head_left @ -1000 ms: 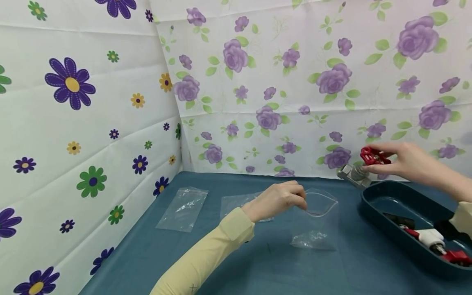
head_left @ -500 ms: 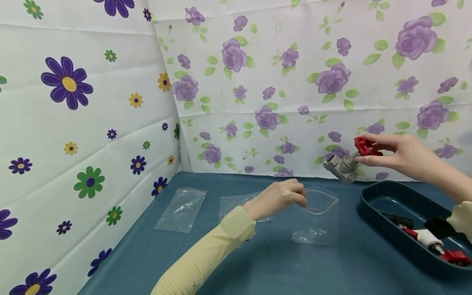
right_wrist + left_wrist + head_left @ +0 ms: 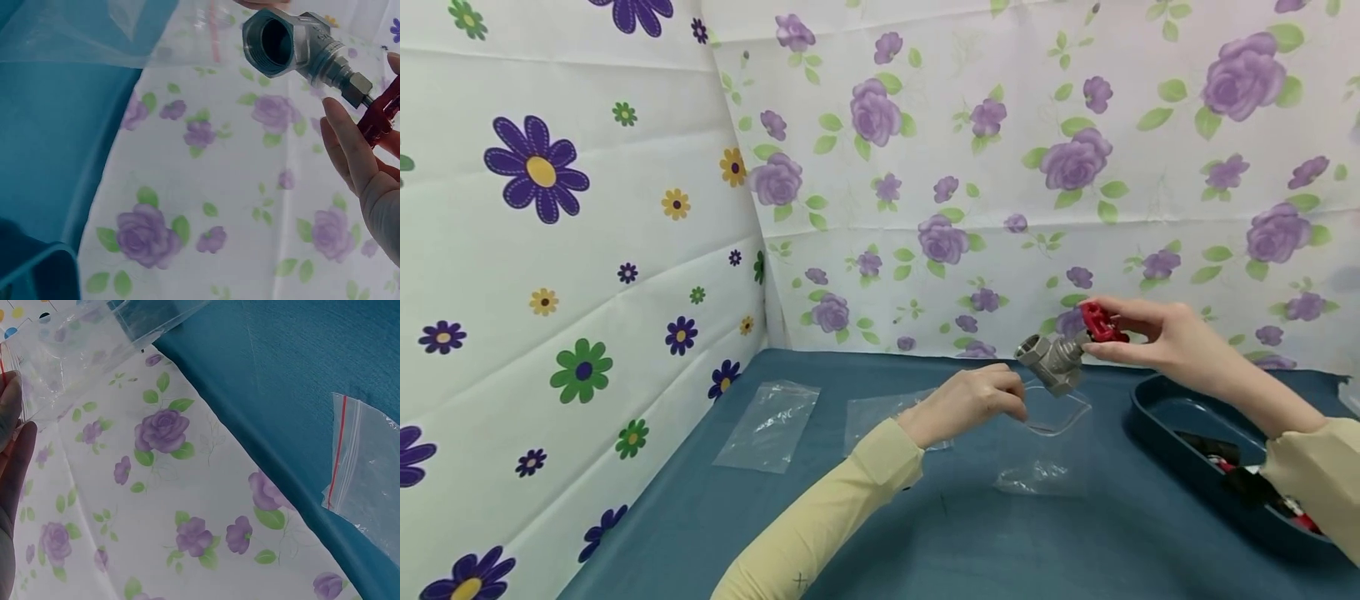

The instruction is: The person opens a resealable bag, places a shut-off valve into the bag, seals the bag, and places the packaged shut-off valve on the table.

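In the head view my left hand (image 3: pixel 973 402) pinches the rim of a clear zip bag (image 3: pixel 1041 475), whose mouth gapes open above the table. My right hand (image 3: pixel 1172 337) holds a metal gate valve (image 3: pixel 1054 360) by its red handwheel (image 3: pixel 1101 323). The valve tilts, its body pointing left, just above and behind the bag's mouth. From the right wrist view, a threaded port of the valve (image 3: pixel 275 42) faces the camera and the fingers grip the red wheel. In the left wrist view the thumb and a finger pinch the bag (image 3: pixel 75 369) near its red zip line.
Two more clear bags lie flat on the blue table: one at the left (image 3: pixel 771 425), another (image 3: pixel 876 417) partly behind my left forearm. At the right stands a dark blue tray (image 3: pixel 1150 417) holding black, white and red parts. Flowered cloth (image 3: pixel 887 208) hangs behind.
My right hand has carried the valve left from above the tray's edge, rising slightly and then lowering to the bag's mouth. My left hand has kept its pinch on the bag, almost still.
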Demonstrator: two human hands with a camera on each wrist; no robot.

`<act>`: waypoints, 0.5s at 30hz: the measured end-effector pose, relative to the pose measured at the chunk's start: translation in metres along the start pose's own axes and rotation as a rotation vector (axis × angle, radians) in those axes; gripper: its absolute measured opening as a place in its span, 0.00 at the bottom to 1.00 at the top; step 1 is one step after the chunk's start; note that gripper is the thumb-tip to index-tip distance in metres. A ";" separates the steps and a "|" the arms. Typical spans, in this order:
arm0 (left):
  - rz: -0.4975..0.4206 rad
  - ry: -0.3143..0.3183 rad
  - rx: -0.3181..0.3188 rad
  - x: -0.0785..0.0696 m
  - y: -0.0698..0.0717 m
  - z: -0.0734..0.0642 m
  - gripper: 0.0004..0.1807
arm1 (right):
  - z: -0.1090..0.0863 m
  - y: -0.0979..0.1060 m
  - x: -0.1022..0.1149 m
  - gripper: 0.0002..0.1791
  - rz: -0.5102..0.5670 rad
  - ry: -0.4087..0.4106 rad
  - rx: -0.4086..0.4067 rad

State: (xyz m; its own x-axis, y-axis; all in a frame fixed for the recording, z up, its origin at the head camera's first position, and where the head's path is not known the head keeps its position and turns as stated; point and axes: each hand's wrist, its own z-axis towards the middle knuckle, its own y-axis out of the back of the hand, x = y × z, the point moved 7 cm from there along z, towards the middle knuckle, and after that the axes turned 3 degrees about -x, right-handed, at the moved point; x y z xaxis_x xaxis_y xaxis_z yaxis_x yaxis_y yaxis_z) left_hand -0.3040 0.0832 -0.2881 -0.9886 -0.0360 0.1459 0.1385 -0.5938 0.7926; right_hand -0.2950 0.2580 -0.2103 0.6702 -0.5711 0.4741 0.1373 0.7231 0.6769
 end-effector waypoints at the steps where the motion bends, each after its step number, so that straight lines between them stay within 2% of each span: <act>1: -0.003 0.004 0.000 0.000 -0.001 0.000 0.13 | -0.002 -0.002 -0.001 0.32 0.011 0.004 0.002; 15: -0.003 0.023 -0.025 0.007 -0.004 -0.002 0.13 | -0.015 -0.015 -0.014 0.31 0.005 0.006 0.060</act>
State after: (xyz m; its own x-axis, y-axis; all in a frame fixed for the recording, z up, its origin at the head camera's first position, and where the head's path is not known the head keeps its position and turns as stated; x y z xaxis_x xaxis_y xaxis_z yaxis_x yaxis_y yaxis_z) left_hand -0.3115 0.0839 -0.2910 -0.9902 -0.0521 0.1294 0.1339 -0.6138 0.7780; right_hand -0.2950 0.2611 -0.2352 0.6750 -0.5649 0.4746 0.0901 0.7016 0.7068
